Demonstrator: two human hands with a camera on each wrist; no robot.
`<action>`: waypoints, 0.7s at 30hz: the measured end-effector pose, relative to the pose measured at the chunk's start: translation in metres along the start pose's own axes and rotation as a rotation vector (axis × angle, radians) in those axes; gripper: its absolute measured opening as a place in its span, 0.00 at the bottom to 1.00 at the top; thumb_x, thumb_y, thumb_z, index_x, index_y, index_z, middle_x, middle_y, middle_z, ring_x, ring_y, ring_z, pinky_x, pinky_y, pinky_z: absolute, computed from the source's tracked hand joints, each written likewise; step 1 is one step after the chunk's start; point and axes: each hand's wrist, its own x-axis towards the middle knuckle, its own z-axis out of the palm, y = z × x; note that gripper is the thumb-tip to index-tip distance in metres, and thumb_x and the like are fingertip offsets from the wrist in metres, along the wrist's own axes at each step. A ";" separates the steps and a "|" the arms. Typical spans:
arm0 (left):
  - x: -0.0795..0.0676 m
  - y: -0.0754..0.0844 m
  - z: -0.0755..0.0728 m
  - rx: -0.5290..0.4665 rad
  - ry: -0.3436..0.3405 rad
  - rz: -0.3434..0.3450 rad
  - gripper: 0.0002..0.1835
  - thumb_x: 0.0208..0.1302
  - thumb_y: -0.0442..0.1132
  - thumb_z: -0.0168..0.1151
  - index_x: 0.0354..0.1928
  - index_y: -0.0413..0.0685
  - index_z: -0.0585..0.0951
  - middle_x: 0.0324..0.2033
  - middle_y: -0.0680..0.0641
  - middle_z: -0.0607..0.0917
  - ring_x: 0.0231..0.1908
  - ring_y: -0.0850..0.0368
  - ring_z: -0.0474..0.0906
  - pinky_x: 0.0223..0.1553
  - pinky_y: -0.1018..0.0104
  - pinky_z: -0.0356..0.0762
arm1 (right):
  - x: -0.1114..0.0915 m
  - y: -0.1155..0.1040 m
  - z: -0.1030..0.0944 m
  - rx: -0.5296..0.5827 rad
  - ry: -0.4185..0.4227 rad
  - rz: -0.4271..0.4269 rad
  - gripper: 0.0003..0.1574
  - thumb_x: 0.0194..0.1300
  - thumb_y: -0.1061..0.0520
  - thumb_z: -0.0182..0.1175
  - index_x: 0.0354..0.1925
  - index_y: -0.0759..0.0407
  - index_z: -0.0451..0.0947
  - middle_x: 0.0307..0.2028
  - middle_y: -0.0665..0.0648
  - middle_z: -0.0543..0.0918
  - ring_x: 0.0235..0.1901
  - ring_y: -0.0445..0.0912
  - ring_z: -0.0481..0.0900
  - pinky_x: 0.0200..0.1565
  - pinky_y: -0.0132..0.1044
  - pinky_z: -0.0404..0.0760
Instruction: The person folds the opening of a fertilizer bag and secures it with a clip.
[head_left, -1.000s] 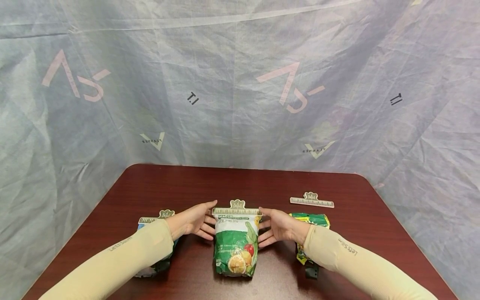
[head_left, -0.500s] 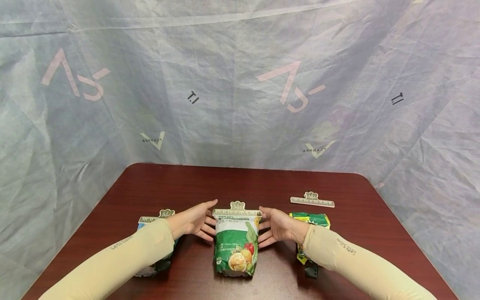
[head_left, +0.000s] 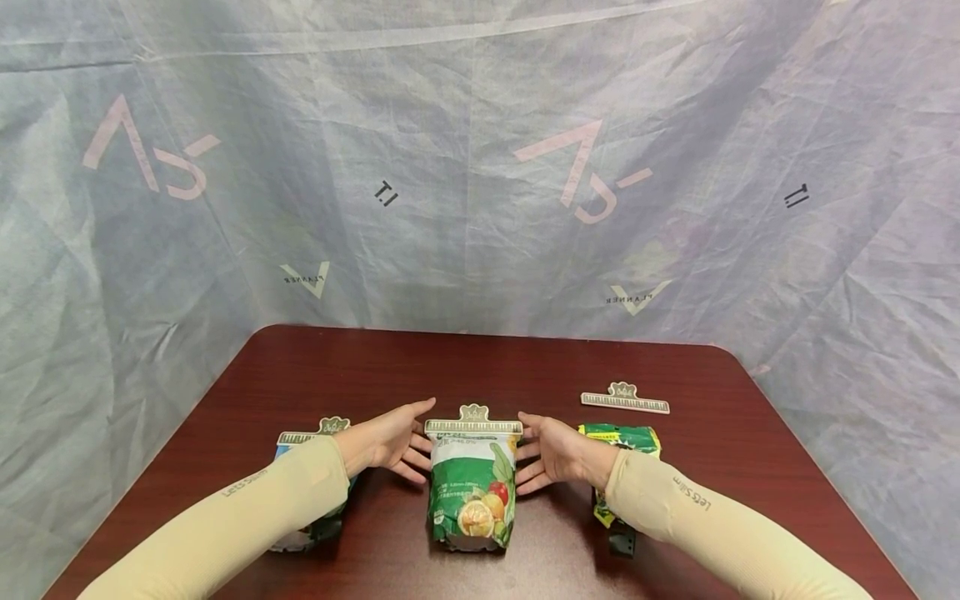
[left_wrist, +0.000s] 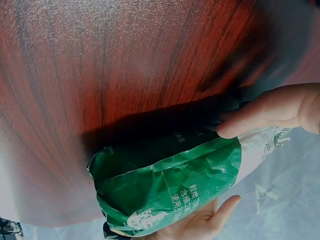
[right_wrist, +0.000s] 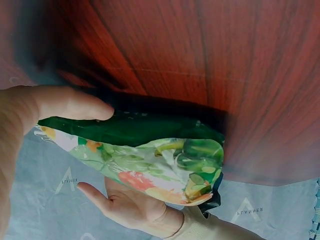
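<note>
A green and white bag (head_left: 472,492) printed with fruit and vegetables stands on the table, a long clip (head_left: 474,427) with a piano-key pattern across its top. To its left is my left hand (head_left: 390,442), thumb and fingers extended, fingertips right at the bag's edge. My right hand (head_left: 558,454) mirrors it on the other side, its thumb close by the clip's end and its fingers spread along the bag. From the left wrist view, the bag's green side (left_wrist: 170,185) shows near a fingertip; the right wrist view has its vegetable-printed side (right_wrist: 165,155).
Partly behind the left sleeve (head_left: 277,500) is a bag with a similar clip (head_left: 315,435) on top. A green and yellow bag (head_left: 622,437) lies partly under the right forearm. Another such clip (head_left: 625,400) lies loose behind it on the dark red table (head_left: 480,367). Grey fabric (head_left: 465,208) hangs behind.
The top of the middle bag and its clip have sunk slightly lower in the head view. Both hands stay almost still beside it.
</note>
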 end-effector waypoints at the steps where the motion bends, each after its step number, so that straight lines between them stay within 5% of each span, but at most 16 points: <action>1: 0.000 0.000 0.000 0.002 -0.001 0.000 0.49 0.63 0.65 0.39 0.65 0.27 0.43 0.61 0.26 0.59 0.51 0.31 0.70 0.42 0.43 0.73 | 0.000 0.000 0.000 -0.002 -0.001 0.000 0.47 0.69 0.38 0.36 0.66 0.70 0.34 0.61 0.79 0.55 0.46 0.73 0.71 0.44 0.60 0.73; 21: -0.007 0.005 -0.004 0.053 -0.089 -0.070 0.57 0.58 0.72 0.40 0.67 0.29 0.37 0.58 0.30 0.67 0.46 0.35 0.75 0.41 0.42 0.74 | -0.002 -0.003 -0.002 -0.015 -0.061 0.026 0.51 0.68 0.35 0.36 0.66 0.73 0.33 0.63 0.79 0.49 0.50 0.72 0.68 0.46 0.59 0.72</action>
